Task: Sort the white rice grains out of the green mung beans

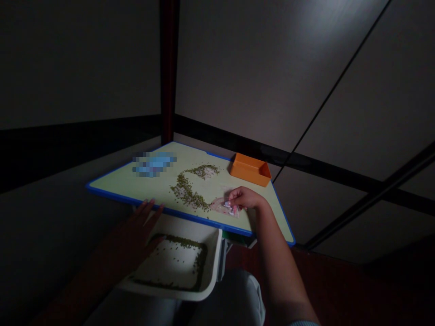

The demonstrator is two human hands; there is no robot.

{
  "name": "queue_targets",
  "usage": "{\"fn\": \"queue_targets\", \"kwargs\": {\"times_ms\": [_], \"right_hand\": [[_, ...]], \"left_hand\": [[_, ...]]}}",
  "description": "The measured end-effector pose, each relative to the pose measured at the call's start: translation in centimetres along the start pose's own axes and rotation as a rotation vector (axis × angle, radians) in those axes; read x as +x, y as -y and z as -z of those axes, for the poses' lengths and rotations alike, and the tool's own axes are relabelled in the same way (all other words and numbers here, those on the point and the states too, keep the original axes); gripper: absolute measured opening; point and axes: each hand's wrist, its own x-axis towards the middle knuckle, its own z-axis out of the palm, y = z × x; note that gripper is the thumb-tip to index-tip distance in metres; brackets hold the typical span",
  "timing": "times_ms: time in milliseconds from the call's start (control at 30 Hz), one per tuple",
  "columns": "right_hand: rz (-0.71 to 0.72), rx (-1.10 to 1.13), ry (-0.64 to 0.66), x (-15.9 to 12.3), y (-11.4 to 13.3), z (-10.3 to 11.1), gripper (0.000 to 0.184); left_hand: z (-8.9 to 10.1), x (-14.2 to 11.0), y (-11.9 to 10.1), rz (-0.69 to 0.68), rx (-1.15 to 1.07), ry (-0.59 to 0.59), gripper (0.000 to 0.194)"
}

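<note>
My right hand is closed in a pinch on a small pale piece whose kind is hard to make out. Beneath it lies a thin, see-through pinkish sheet or bag, flat on the tabletop. Small green beans or grains spread in a curved band left of that hand, with whitish bits among them. My left hand is open, its fingertips resting on the table's near blue edge. Below, a white tub holds more green grains along its base.
An orange open box stands at the table's back right. A blurred blue item lies at the far left of the pale tabletop. Walls close in behind and to the left; my knees are under the tub and table.
</note>
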Motion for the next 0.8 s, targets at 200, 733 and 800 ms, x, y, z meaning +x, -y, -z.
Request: {"fn": "queue_targets", "kwargs": {"times_ms": [200, 733, 800], "right_hand": [[-0.015, -0.004, 0.015, 0.2, 0.0, 0.0, 0.030], [-0.034, 0.000, 0.056, 0.0, 0.7, -0.7, 0.027], [-0.050, -0.020, 0.032, 0.0, 0.9, -0.8, 0.024]], "left_hand": [[-1.2, 0.1, 0.4, -0.009, 0.015, -0.041, 0.067], [-1.5, -0.2, 0.7, -0.032, -0.008, -0.067, 0.069], [-1.6, -0.2, 0.7, -0.031, -0.010, -0.074, 0.069]]}}
